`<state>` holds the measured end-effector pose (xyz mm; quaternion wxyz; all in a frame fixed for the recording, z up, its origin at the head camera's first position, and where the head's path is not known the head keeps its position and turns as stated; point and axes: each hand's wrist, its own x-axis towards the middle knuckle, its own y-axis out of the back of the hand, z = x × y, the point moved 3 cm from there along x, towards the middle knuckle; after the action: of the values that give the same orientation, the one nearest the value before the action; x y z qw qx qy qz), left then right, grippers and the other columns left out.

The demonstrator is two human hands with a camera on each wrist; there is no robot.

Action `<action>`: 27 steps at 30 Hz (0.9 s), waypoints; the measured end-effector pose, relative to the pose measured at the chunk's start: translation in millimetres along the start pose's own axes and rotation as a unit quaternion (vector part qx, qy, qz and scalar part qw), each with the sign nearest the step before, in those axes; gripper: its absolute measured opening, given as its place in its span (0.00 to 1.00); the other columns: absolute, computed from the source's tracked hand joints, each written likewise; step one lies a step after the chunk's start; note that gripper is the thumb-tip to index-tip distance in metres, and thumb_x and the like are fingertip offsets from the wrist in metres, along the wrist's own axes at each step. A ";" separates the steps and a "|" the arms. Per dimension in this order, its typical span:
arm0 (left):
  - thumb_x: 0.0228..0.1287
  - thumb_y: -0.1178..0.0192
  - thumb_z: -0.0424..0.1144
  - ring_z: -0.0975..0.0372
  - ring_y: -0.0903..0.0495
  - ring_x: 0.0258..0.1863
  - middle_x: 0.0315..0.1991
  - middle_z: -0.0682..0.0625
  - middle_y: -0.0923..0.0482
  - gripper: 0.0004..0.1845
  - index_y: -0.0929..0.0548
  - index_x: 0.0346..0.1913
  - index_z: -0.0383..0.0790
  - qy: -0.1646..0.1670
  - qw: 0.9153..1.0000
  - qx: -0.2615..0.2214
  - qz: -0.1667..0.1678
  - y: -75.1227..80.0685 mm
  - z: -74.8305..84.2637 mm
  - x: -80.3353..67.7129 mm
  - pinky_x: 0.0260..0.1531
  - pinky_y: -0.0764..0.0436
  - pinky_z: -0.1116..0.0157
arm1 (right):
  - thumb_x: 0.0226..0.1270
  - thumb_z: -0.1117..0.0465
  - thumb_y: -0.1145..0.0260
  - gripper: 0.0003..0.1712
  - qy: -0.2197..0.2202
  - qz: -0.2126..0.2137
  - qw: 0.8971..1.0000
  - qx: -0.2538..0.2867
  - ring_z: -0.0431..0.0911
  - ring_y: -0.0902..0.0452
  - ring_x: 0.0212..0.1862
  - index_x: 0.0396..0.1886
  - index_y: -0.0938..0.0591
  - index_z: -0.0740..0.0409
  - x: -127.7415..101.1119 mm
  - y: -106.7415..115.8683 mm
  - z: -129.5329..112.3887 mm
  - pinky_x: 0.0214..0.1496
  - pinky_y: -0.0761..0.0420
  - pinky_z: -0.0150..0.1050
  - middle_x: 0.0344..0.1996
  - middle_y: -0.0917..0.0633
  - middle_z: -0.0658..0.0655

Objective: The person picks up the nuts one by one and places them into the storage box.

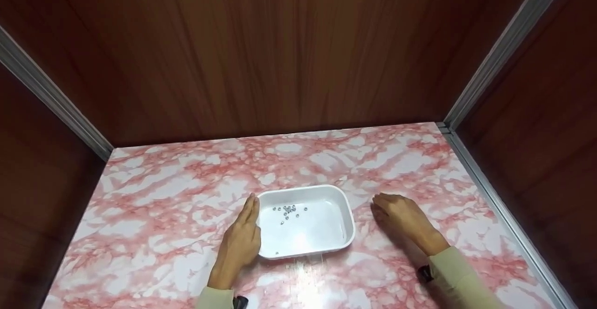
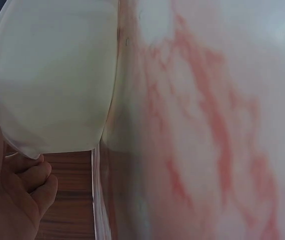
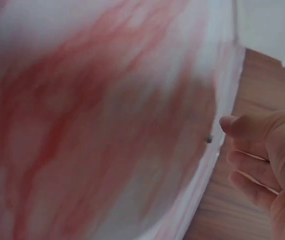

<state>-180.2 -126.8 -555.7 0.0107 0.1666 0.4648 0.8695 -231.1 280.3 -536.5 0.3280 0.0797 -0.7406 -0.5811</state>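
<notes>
A white rectangular tray (image 1: 322, 234) lies on the table, with several tiny shiny silver pieces (image 1: 289, 209) clustered toward its far left part. Another small piece (image 1: 277, 253) is by the near left corner. Along the tray's left side my left hand (image 1: 240, 241) rests against the wall, its fingers extended in the head view. The left wrist view shows its fingertips at a tray corner. To the right of the tray, apart from it, my right hand (image 1: 403, 216) hovers low with loosely bent fingers. A tiny dark piece (image 3: 209, 139) is near its fingertip; nothing is visibly held.
The table (image 1: 186, 174) has a red and white marbled top. A brown wood-patterned panel (image 1: 280, 57) closes off the back, and similar panels stand left and right. Grey metal strips (image 1: 501, 48) run along the corners and the table's right edge.
</notes>
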 end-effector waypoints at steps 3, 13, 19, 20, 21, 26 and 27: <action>0.79 0.51 0.33 0.43 0.34 0.79 0.83 0.37 0.43 0.30 0.38 0.79 0.28 -0.003 1.000 -0.002 0.002 -0.3 0.4 -0.5 0.71 0.23 0.50 | 0.62 0.67 0.24 0.10 -0.001 -0.002 1.000 -0.005 0.47 0.13 0.36 0.42 0.11 0.54 -0.5 -2.2 3.3 0.37 0.12 0.45 0.34 0.11 0.50; 0.79 0.52 0.32 0.43 0.35 0.80 0.83 0.36 0.43 0.30 0.38 0.79 0.27 -0.004 1.000 -0.004 0.001 0.0 0.8 -2.4 0.73 0.25 0.49 | 0.62 0.66 0.25 0.08 -0.001 -0.018 1.000 -0.018 0.40 0.24 0.21 0.29 0.16 0.50 6.9 -8.7 2.4 0.24 0.20 0.39 0.22 0.15 0.46; 0.79 0.51 0.33 0.44 0.34 0.79 0.83 0.36 0.42 0.30 0.37 0.79 0.28 -0.004 1.000 0.002 0.001 0.6 0.2 -2.2 0.71 0.22 0.50 | 0.57 0.70 0.26 0.11 0.000 -0.036 0.999 -0.001 0.37 0.28 0.21 0.24 0.17 0.50 9.3 -7.8 2.2 0.23 0.23 0.36 0.19 0.16 0.46; 0.79 0.51 0.33 0.44 0.34 0.79 0.83 0.37 0.42 0.30 0.37 0.79 0.28 -0.003 1.000 0.001 0.001 0.8 0.0 -1.7 0.70 0.22 0.50 | 0.57 0.70 0.27 0.12 0.000 -0.040 0.999 0.002 0.36 0.29 0.21 0.23 0.17 0.50 10.6 -7.2 2.8 0.23 0.24 0.36 0.18 0.16 0.46; 0.79 0.51 0.33 0.44 0.34 0.79 0.83 0.37 0.42 0.30 0.37 0.79 0.28 -0.002 1.000 0.001 0.002 1.0 0.0 -1.0 0.69 0.21 0.50 | 0.57 0.71 0.27 0.12 0.000 -0.046 0.999 0.005 0.35 0.30 0.21 0.23 0.17 0.50 12.0 -6.7 3.5 0.23 0.24 0.35 0.18 0.16 0.46; 0.79 0.51 0.33 0.44 0.34 0.80 0.83 0.37 0.43 0.30 0.38 0.80 0.28 0.000 1.000 0.001 -0.002 1.4 -0.1 -0.1 0.70 0.22 0.50 | 0.56 0.73 0.29 0.13 0.001 -0.080 0.997 0.019 0.34 0.33 0.22 0.22 0.16 0.51 18.8 -5.6 5.4 0.23 0.27 0.31 0.19 0.16 0.46; 0.79 0.51 0.33 0.44 0.35 0.80 0.83 0.37 0.43 0.30 0.38 0.80 0.28 0.002 1.000 0.002 -0.003 1.7 -0.3 -0.5 0.71 0.23 0.50 | 0.56 0.73 0.30 0.12 0.003 -0.086 0.996 0.021 0.34 0.32 0.22 0.23 0.16 0.51 19.9 -5.8 5.0 0.24 0.27 0.31 0.19 0.15 0.46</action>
<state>-179.6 -128.1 -554.6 0.0124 0.1639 0.4667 0.8690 -250.8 272.6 -534.6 0.2770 0.1519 -0.7420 -0.5913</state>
